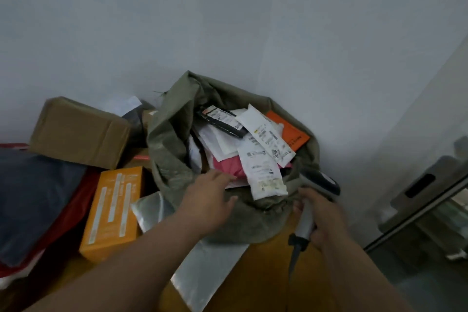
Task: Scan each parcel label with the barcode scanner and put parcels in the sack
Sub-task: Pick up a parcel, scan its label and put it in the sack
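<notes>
Right hand (pixel 319 213): curled round the grey handle of the barcode scanner (pixel 312 200), head raised beside the sack, likely kept ready for the next label.
Left hand (pixel 211 200): fingers loose, gripping nothing, resting at the near rim.
Sack (pixel 167 139): olive, mouth gaping, labelled parcels (pixel 263 157) heaped nearly to the rim; little room left.
Waiting pile: orange box (pixel 114 210) and brown carton (pixel 78 132) just left.
Wall (pixel 228 20): close behind.
</notes>
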Action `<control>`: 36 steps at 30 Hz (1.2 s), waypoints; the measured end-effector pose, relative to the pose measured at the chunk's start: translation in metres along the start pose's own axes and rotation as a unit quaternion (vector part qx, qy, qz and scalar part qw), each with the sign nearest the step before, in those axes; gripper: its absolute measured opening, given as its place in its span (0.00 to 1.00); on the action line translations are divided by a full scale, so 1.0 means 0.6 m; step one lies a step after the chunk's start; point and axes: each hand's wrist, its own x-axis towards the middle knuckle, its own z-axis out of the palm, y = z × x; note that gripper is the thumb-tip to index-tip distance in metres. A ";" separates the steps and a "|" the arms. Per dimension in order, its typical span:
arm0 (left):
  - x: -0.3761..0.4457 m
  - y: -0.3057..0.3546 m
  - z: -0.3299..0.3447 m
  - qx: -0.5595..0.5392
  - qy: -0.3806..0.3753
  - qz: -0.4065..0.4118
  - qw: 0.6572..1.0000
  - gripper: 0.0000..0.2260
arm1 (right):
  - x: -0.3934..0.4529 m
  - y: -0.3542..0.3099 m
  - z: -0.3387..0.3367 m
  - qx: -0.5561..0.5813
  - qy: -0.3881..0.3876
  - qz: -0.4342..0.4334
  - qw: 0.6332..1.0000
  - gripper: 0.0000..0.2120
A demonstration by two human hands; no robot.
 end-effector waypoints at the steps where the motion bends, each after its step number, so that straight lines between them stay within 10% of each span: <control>1: 0.029 0.016 0.023 0.033 -0.015 0.013 0.999 0.23 | 0.033 -0.011 -0.007 0.004 0.002 0.006 1.000 0.07; 14: 0.272 0.048 0.207 0.294 -0.198 0.034 0.935 0.45 | 0.315 -0.078 0.010 -0.062 -0.051 0.085 0.993 0.04; 20: 0.299 0.025 0.198 0.245 -0.168 -0.039 0.954 0.44 | 0.249 -0.177 0.035 -0.131 -0.048 -0.179 0.974 0.08; 29: 0.356 0.058 0.159 -0.005 0.040 -0.165 0.985 0.36 | 0.131 -0.339 0.044 -0.135 -0.039 -0.506 0.851 0.17; 33: 0.343 0.076 0.161 0.156 -0.048 -0.037 0.986 0.37 | 0.142 -0.323 0.030 -0.188 -0.050 -0.405 0.893 0.08; 36: 0.306 0.039 0.156 0.129 -0.015 -0.114 0.985 0.34 | 0.161 -0.286 0.018 -0.211 -0.055 -0.322 0.921 0.06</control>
